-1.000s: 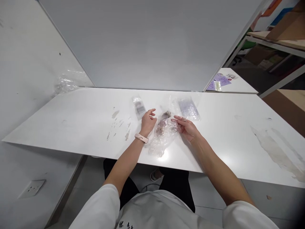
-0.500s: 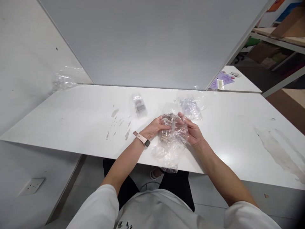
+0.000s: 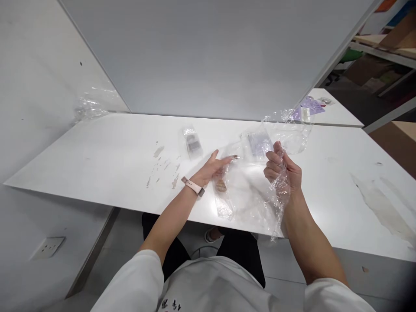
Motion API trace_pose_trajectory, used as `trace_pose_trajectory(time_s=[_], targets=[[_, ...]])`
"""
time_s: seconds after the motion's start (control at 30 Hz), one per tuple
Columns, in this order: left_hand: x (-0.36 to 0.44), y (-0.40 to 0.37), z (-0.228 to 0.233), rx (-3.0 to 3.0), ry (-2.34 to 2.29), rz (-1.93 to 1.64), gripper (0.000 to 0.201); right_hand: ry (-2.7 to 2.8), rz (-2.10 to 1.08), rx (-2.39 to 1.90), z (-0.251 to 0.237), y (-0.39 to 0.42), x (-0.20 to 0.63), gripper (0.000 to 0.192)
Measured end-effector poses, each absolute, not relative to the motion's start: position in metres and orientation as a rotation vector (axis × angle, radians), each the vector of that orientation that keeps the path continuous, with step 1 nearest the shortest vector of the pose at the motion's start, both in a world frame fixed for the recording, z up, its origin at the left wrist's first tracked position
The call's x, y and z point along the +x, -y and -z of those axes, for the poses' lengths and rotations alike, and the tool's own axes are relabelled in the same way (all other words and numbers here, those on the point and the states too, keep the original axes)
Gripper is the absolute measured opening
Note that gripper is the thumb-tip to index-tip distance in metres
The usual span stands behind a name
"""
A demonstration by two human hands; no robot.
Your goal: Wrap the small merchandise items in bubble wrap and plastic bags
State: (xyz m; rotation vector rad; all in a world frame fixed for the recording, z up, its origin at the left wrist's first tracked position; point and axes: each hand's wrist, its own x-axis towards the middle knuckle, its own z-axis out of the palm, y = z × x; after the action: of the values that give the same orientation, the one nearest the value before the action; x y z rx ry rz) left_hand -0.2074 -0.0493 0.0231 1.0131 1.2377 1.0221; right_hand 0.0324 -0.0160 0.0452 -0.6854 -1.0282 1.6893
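Her right hand (image 3: 283,172) is clenched around a crinkled sheet of clear plastic wrap (image 3: 286,138), lifted above the white table (image 3: 97,160). Her left hand (image 3: 212,170) lies flat, fingers spread, pressing a small clear plastic bag with brownish contents (image 3: 221,190) near the table's front edge.

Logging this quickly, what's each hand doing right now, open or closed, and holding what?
Left hand: open, fingers spread, resting on the small packet.
Right hand: closed, gripping the clear plastic wrap.
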Motion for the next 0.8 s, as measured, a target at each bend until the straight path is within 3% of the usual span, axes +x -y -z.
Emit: trace_pose_trajectory(time_s=[0.07,0.13,0.27,0.4,0.63,0.73,0.8], targets=[[-0.203,0.054,-0.026,1.12,-1.343,-0.97,0.115,1.061,-1.689,-0.703,-0.046,0.019,0.031,0.024],[-0.2,0.056,-0.029,1.202,-1.382,-0.931,0.118,1.122,-1.642,-0.731,-0.047,0.02,0.032,0.024],[-0.209,0.054,-0.035,1.139,-1.261,-0.921,0.094,1.1,-1.511,-0.778,-0.056,0.014,0.042,0.025],[-0.224,0.046,-0.03,1.111,-1.262,-0.968,0.089,0.764,-1.571,-0.629,-0.065,0.008,0.057,0.04],[-0.219,0.045,-0.021,1.492,-1.853,-1.181,0.06,0.444,-1.818,0.057,-0.057,0.004,0.069,0.034],[-0.206,0.051,-0.024,1.723,-1.763,-1.341,0.048,0.652,-1.718,-0.186,-0.055,0.005,0.065,0.03],[-0.197,0.054,-0.024,1.845,-1.568,-1.262,0.039,0.832,-1.545,-0.476,-0.054,0.006,0.064,0.029]])
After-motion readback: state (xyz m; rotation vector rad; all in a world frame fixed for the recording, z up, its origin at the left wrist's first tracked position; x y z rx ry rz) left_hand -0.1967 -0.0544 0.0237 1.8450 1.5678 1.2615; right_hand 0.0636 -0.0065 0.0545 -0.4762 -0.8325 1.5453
